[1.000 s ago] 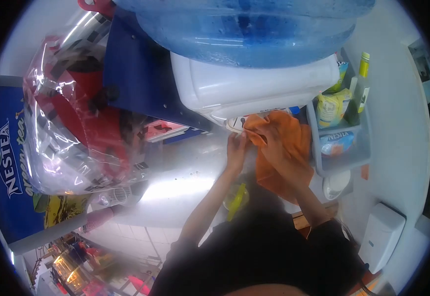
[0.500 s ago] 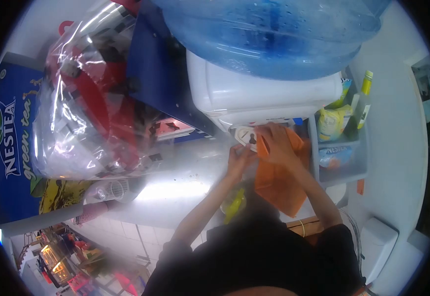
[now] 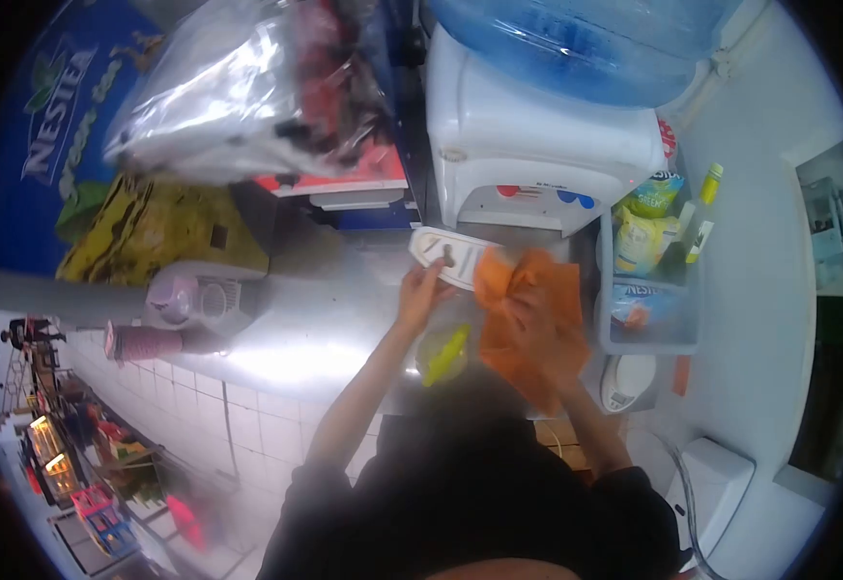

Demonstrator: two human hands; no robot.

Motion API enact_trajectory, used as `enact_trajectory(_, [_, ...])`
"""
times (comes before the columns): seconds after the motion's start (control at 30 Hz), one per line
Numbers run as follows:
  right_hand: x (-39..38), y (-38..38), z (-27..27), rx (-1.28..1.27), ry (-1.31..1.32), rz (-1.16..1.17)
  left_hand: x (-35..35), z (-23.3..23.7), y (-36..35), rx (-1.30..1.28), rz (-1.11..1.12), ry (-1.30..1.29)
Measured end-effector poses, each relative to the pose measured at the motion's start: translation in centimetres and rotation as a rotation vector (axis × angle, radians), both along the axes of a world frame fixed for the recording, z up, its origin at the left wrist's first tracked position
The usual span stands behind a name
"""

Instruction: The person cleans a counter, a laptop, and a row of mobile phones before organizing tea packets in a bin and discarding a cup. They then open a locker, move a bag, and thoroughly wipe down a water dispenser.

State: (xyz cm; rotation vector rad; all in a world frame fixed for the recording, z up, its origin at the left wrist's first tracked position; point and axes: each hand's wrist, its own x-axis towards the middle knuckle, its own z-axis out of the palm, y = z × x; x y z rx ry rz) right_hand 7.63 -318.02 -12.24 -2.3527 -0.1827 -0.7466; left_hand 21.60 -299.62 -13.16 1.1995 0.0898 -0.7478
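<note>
An orange cloth (image 3: 558, 300) hangs from my right hand (image 3: 533, 321), whose fingers are bunched round its upper part. My left hand (image 3: 419, 292) pinches the near edge of a white flat piece (image 3: 460, 253) with a dark mark on it. The right end of this piece touches the cloth. Just below the two hands, a clear round container with something yellow-green (image 3: 447, 356) rests at the counter's front edge. Behind them stands the white water dispenser (image 3: 537, 135).
A blue water bottle (image 3: 576, 48) tops the dispenser. To the right are a plastic bin (image 3: 648, 338) with packets and a small white scale (image 3: 628, 381). Plastic-wrapped goods (image 3: 238, 106), a lilac fan-like object (image 3: 174, 296) and a pink cup (image 3: 146, 342) are at left.
The view has shifted, showing more of the dispenser's front. The white flat piece now shows more fully, lying clear of the cloth except at its right end. Both hands keep their holds.
</note>
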Motion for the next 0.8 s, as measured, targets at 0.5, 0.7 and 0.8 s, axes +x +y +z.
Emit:
enact_trajectory(0.5, [-3.7,3.1,5.3,0.195,0.445,-0.361,-3.3,-5.0,29.7,0.575,0.322,-0.239])
enact_trajectory(0.7, [-5.0,0.3,-3.6,-0.01,0.359,-0.366,0.5,-9.5,40.1,0.905,0.141,-0.384])
enact_trajectory(0.8, [-8.3,2.6,-2.1,-0.091,0.395,-0.561,1.7,-5.6,39.6,1.646,-0.445,-0.495])
